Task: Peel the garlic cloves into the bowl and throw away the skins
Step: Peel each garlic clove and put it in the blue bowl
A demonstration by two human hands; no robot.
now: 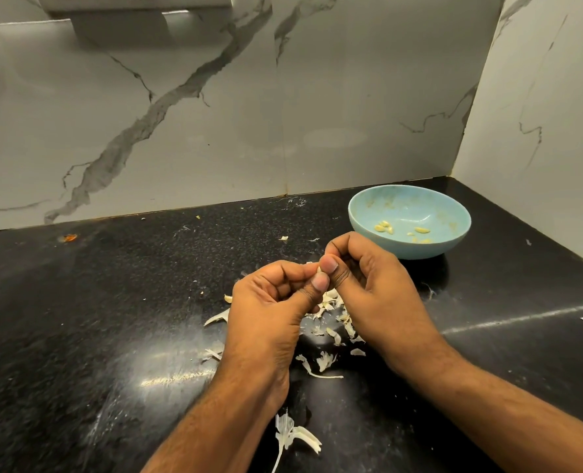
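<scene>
A garlic clove point(317, 269), pale and mostly hidden, sits pinched between the fingertips of both hands above a black speckled countertop point(112, 302); only a small cream edge of it shows beside the thumbnails. The left hand point(273, 302) curls around it from the left, thumb raised and pressing against the clove, the remaining fingers folded inward. The right hand point(368, 285) meets it from the right, thumb tip touching the left thumb and the index finger arched over the top, so the two hands are joined at the clove. Both forearms enter from the lower edge and converge toward the centre. Beneath and between the wrists lies a scatter of garlic skins point(331, 319): thin, papery, off-white flakes, some curled, with a larger stemmed piece point(293, 435) near the lower edge. Just behind the right hand stands a pale blue bowl point(454, 213), round, smooth and matte, holding several small yellowish peeled cloves point(384, 228) at its bottom. The counter is glossy, reflecting streaks of light, and meets a white marble-patterned wall point(215, 114) veined in grey.
</scene>
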